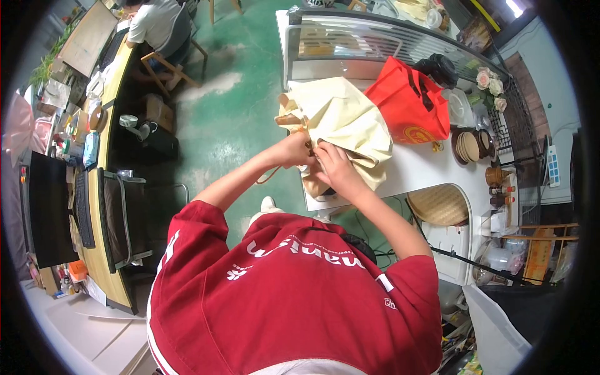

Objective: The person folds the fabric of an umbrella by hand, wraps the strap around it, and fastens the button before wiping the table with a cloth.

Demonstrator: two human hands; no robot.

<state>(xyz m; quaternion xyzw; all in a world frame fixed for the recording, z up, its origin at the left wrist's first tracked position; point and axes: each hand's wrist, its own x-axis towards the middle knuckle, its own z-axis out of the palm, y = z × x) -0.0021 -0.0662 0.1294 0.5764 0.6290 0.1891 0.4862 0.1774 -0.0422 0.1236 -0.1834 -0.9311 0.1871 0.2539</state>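
A large cream cloth bag lies crumpled on the corner of the white table, its folds bunched towards me. Brown trim shows along its left side, and a thin brown strap hangs below my left wrist. My left hand is closed on the gathered edge of the bag, near a small dark part. Close beside it, my right hand has its bent fingers gripping the fabric. The fingertips of both hands are partly hidden in the folds.
Behind the cream bag, a red bag with dark handles stands on the white table. A low divider edges the table. Round wooden coasters and flowers sit right. A person sits at the left desk.
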